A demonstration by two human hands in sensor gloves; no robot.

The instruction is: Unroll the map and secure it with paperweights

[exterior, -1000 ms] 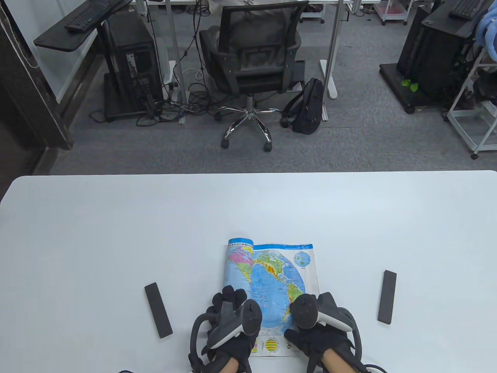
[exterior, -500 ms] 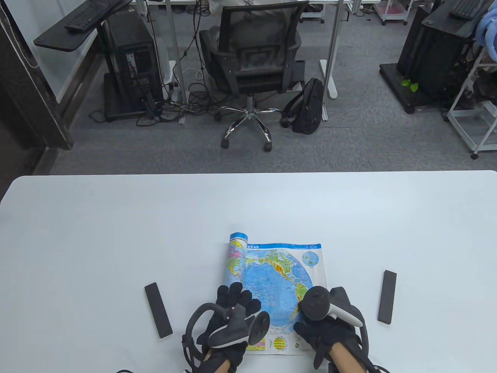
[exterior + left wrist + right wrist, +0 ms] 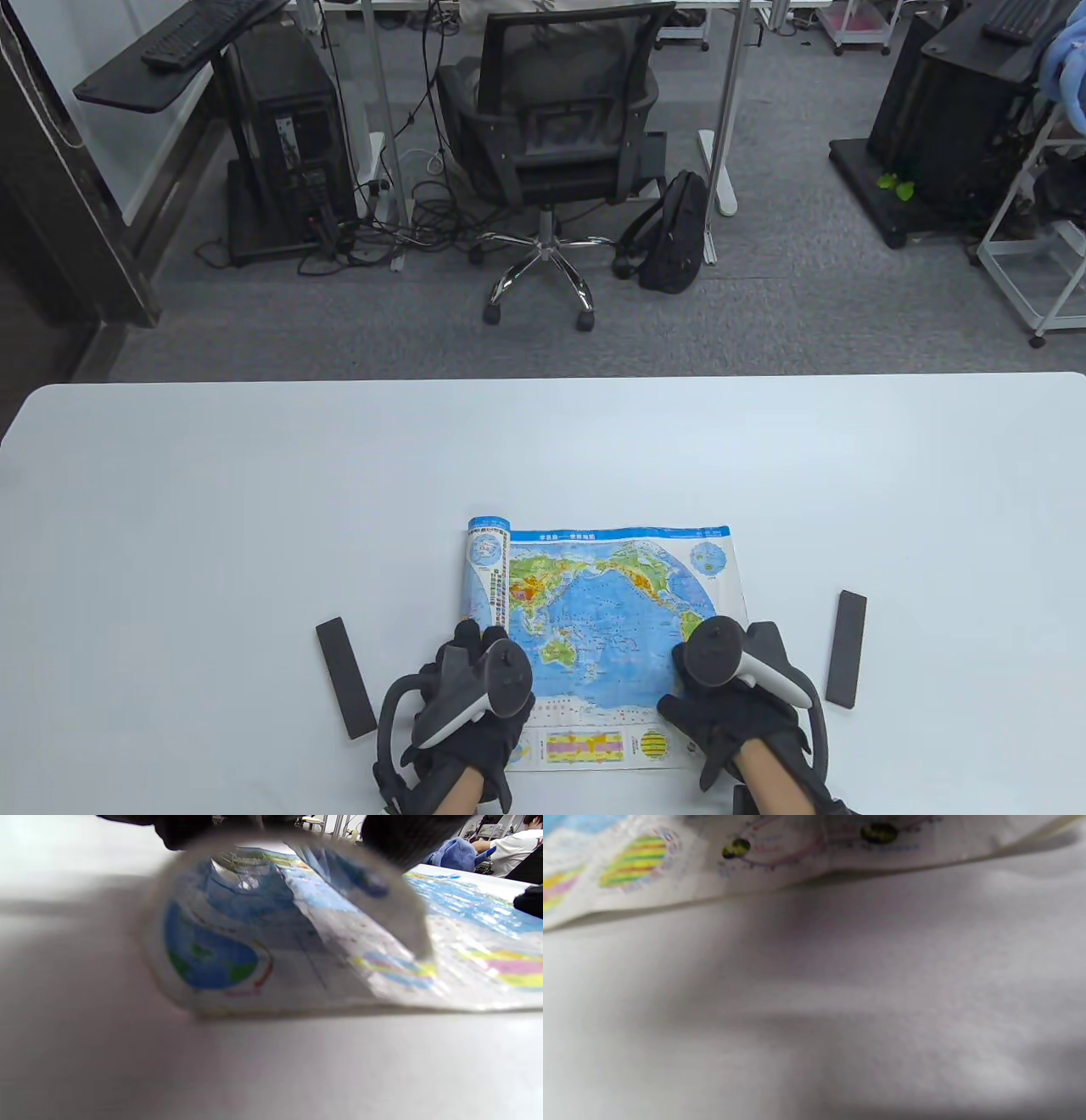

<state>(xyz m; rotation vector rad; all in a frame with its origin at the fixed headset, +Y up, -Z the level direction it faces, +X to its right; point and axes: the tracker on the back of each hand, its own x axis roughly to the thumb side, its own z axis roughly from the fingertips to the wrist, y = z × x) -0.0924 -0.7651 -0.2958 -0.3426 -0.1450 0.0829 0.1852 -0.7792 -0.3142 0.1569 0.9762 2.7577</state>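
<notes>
A colourful world map (image 3: 611,611) lies partly unrolled near the table's front edge. Its left end is still a roll (image 3: 485,577). My left hand (image 3: 465,647) rests on the near end of that roll, fingers laid over its top. In the left wrist view the roll's open end (image 3: 237,942) fills the frame, with dark fingertips (image 3: 182,832) above it. My right hand (image 3: 721,705) presses down the map's right front corner. The right wrist view shows only the map's front edge (image 3: 712,853), slightly lifted off the table. One black paperweight bar (image 3: 345,677) lies left of the map and another (image 3: 847,649) lies right of it.
The white table (image 3: 254,509) stretches wide behind and beside the map. Beyond its far edge are an office chair (image 3: 551,127) and a backpack (image 3: 674,229) on the floor.
My left hand has moved left with the roll, and more of the map now lies open. My right hand has shifted slightly right with the map's right edge. The paperweights have not moved.
</notes>
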